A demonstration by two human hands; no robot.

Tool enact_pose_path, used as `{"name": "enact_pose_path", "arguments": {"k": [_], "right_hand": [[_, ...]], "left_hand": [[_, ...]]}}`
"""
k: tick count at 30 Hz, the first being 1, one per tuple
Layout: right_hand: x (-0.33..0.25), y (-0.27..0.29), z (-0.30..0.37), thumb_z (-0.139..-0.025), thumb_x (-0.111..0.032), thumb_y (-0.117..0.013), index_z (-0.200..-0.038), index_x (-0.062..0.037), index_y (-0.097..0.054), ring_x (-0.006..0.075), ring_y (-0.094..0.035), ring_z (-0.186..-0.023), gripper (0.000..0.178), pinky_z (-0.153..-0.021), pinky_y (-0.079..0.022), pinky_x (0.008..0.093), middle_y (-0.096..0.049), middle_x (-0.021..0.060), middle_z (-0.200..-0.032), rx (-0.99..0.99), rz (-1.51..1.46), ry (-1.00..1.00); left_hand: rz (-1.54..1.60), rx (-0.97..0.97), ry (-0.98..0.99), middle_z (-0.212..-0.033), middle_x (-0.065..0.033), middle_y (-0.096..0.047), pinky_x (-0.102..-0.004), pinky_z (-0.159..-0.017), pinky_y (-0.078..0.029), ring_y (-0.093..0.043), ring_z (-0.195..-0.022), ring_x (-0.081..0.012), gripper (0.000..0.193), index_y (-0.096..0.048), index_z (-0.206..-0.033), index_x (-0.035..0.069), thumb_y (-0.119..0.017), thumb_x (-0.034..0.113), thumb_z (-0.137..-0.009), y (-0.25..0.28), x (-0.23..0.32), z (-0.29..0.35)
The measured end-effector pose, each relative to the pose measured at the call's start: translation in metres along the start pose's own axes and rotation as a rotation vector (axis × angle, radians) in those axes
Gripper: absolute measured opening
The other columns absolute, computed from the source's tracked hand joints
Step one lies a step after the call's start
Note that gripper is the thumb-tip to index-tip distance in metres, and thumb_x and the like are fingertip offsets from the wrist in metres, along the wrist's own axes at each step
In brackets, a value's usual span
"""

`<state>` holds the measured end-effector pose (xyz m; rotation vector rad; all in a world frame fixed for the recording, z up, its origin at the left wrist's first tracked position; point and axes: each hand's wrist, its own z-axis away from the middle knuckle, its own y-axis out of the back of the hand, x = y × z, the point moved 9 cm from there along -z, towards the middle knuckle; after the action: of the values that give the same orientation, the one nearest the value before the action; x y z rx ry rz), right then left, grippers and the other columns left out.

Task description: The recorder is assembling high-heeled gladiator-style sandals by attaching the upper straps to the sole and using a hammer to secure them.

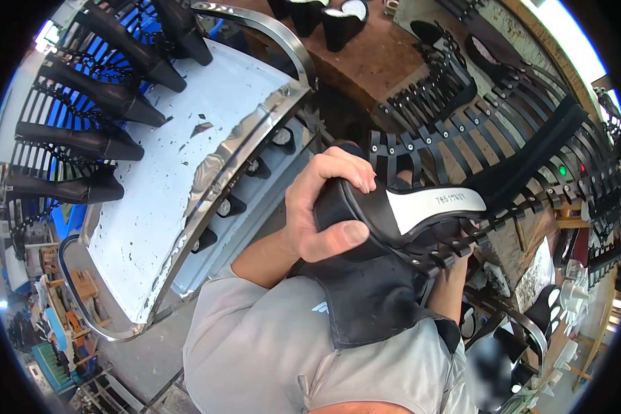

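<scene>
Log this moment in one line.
left hand: gripping black shoe by heel | right forearm: visible, grip hidden | white tray: bearing black footwear

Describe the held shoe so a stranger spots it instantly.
Start at the grey shirt, bottom centre. Just above it, the left hand grips the black shoe. Unlike the dark shoes lined up along the white tray at left, it shows a long white panel.

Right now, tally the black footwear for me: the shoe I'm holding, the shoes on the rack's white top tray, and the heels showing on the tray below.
Black shoe in your left hand: 1
Black shoes on the top tray: 5
Black heels showing on the lower tray: 4
Total: 10
</scene>
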<state>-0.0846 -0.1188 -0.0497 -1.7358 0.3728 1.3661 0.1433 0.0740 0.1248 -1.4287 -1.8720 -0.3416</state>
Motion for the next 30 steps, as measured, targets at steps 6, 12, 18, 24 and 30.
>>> {"name": "enact_pose_path", "arguments": {"k": [6, 12, 18, 24, 30], "right_hand": [[-0.05, -0.086, -0.011, -0.076, -0.028, -0.077, -0.135, 0.0049, -0.042, 0.0293, -0.056, -0.115, 0.076, -0.102, -0.043, 0.0421, -0.057, 0.0197, -0.125, -0.121, -0.248, 0.167], [-0.063, -0.171, -0.045, -0.074, 0.007, -0.068, -0.132, 0.0041, -0.045, 0.0234, -0.06, -0.106, 0.062, -0.097, -0.046, 0.0367, -0.058, 0.0134, -0.121, -0.043, 0.186, 0.326], [-0.037, -0.356, 0.017, -0.063, 0.002, -0.073, -0.138, 0.0072, -0.034, 0.0457, -0.04, -0.131, 0.084, -0.108, -0.034, 0.0479, -0.038, 0.0305, -0.141, -0.739, 0.745, 1.086], [0.008, -0.417, 0.064, -0.069, -0.007, -0.079, -0.134, 0.0052, -0.043, 0.0371, -0.056, -0.114, 0.075, -0.098, -0.045, 0.0434, -0.054, 0.0224, -0.128, -1.291, 0.632, 0.801], [0.087, -0.342, -0.016, -0.084, 0.002, -0.065, -0.129, 0.0006, -0.051, 0.0112, -0.061, -0.08, 0.047, -0.076, -0.05, 0.0259, -0.066, 0.0112, -0.101, -0.922, 0.479, 0.136]], "left_hand": [[0.097, 0.254, 0.328, -0.107, -0.0026, -0.057, -0.0245, -0.087, -0.039, -0.05, -0.095, -0.0092, 0.034, -0.057, -0.113, 0.003, -0.058, 0.023, -0.086, 0.043, -0.039, 0.003], [-0.468, 0.771, 0.07, -0.125, -0.0124, -0.049, -0.0346, -0.096, -0.042, -0.052, -0.11, -0.0206, 0.053, -0.039, -0.133, 0.0, -0.063, 0.022, -0.092, 0.106, -0.001, 0.045], [-1.056, 0.399, 0.128, -0.131, -0.0149, -0.047, -0.0392, -0.1, -0.041, -0.048, -0.121, -0.0199, 0.119, -0.014, -0.146, -0.001, -0.092, 0.029, -0.061, 0.067, 0.088, 0.054], [-0.761, 1.1, 0.161, -0.127, -0.0145, -0.052, -0.0345, -0.1, -0.04, -0.051, -0.115, -0.0186, 0.073, -0.041, -0.134, -0.006, -0.074, 0.013, -0.072, 0.141, 0.188, 0.175], [-1.215, 1.336, 0.07, -0.107, -0.01, -0.06, -0.0321, -0.084, -0.049, -0.059, -0.095, -0.0186, 0.067, -0.042, -0.126, -0.005, -0.077, 0.009, -0.07, 0.247, 0.312, 0.245]]}}
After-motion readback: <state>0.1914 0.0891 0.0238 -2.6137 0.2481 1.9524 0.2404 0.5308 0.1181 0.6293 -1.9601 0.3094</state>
